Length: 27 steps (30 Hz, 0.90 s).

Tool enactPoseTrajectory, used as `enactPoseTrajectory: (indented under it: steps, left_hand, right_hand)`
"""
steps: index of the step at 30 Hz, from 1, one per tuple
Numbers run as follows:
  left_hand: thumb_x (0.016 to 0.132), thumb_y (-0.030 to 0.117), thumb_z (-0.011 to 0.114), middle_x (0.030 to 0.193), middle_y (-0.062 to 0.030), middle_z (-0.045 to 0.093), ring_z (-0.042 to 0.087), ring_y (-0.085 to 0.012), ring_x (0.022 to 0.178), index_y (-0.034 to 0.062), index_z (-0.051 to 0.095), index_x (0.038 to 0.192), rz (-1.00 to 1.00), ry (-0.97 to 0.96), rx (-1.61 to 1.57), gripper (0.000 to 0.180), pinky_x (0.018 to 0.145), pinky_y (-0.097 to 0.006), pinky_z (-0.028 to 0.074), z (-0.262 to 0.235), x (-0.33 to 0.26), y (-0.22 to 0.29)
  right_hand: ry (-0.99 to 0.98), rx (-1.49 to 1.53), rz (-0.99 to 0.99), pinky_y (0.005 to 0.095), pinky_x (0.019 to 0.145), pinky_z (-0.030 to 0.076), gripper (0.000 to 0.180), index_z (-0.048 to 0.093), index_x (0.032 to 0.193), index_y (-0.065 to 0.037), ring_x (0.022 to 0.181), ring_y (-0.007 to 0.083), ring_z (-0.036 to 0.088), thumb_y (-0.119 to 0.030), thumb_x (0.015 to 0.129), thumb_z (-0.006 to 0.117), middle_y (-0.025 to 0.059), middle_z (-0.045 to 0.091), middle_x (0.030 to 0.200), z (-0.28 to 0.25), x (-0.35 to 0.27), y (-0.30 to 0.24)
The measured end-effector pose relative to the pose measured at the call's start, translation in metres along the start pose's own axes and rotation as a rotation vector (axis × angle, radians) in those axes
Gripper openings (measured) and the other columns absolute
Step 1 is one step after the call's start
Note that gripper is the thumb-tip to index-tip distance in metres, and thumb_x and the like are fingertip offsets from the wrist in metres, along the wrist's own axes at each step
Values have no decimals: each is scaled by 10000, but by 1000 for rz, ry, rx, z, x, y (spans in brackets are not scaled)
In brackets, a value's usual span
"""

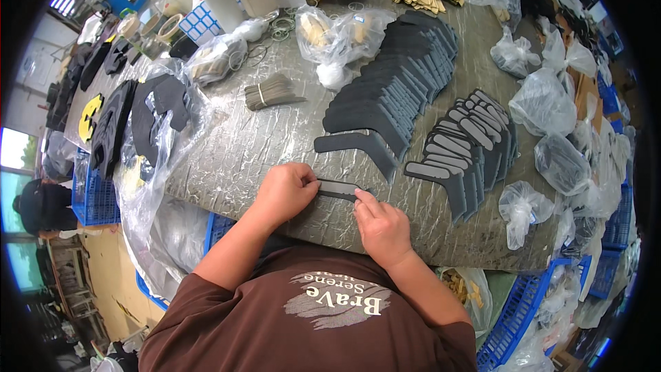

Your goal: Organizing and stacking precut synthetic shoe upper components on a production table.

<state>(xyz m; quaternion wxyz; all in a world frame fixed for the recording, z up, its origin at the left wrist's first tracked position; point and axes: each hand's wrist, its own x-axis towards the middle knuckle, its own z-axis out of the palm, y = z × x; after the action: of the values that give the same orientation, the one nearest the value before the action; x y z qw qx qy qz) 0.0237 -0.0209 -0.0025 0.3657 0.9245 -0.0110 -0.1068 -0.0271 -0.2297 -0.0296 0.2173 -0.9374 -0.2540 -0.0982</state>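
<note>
Black piece [337, 196] with grey strip [337, 187] held at middle of table's [237, 155] near edge. Left end pinched by left hand [286, 193], right end by right hand [382, 226]. Strip best kept inside black border, pressed flat evenly.

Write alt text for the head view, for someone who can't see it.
A person's left hand and right hand hold a dark piece with a gray strip over a table. Beyond lie a fanned row of dark angled pieces and, to the right, a smaller row bearing gray strips.
</note>
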Motion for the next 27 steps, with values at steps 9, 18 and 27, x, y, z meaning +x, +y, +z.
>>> enactPoseTrajectory:
  steps: [9,18,27]
  left_hand:
    - [829,63,661,784,-17,602,511,-82,595,9,564,826,19,-57,-658,111,551,-233,432,16,-13,-8]
    - [880,-31,425,1104,-97,563,517,-102,823,10,416,1242,-56,-293,-928,364,682,-221,429,26,-16,-7]
    - [989,111,350,1130,-142,572,510,-95,655,11,505,1113,-262,-327,-932,222,549,-212,423,0,-38,-32]
  right_hand:
    - [257,557,532,295,673,472,83,652,850,-7,720,224,608,-19,769,662,114,631,794,-53,0,18]
    - [169,-110,218,385,702,510,407,562,1176,-90,821,299,629,-199,798,667,131,466,1315,-60,71,49]
    - [-389,-265,380,372,667,523,753,360,1397,-87,783,295,636,-466,802,625,156,259,1486,2,96,8]
